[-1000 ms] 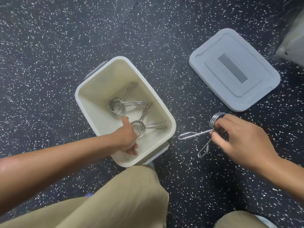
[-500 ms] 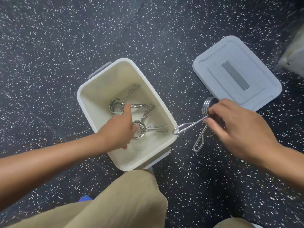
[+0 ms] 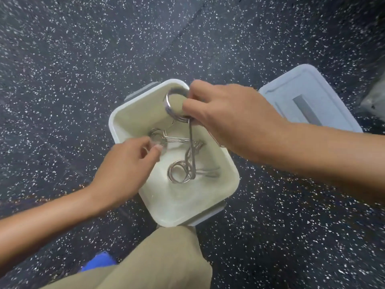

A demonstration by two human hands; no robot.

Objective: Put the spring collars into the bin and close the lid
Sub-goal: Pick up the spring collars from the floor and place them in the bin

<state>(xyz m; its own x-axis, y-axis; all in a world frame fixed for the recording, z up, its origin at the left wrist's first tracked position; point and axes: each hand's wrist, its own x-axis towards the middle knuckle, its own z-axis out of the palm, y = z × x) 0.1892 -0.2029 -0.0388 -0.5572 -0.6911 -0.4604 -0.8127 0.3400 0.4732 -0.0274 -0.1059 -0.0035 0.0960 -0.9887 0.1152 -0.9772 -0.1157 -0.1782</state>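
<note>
A cream bin (image 3: 179, 213) stands open on the floor. Two steel spring collars lie inside: one (image 3: 178, 174) near the middle, another (image 3: 158, 135) toward the far left. My right hand (image 3: 227, 115) is over the bin's far corner, shut on a third spring collar (image 3: 177, 105) whose handles hang down into the bin. My left hand (image 3: 127, 163) rests over the bin's left rim, fingers loosely apart beside the far-left collar, holding nothing. The grey lid (image 3: 308, 101) lies flat on the floor right of the bin.
Dark speckled rubber floor (image 3: 83, 80) surrounds the bin. My knee in tan trousers (image 3: 162, 259) touches the bin's near end. A blue shoe tip (image 3: 100, 261) shows at lower left. A pale object (image 3: 375, 99) sits at the right edge.
My right hand carried its spring collar leftward from the floor side to above the bin's far corner. My left hand drew back from the middle collar toward the bin's left rim.
</note>
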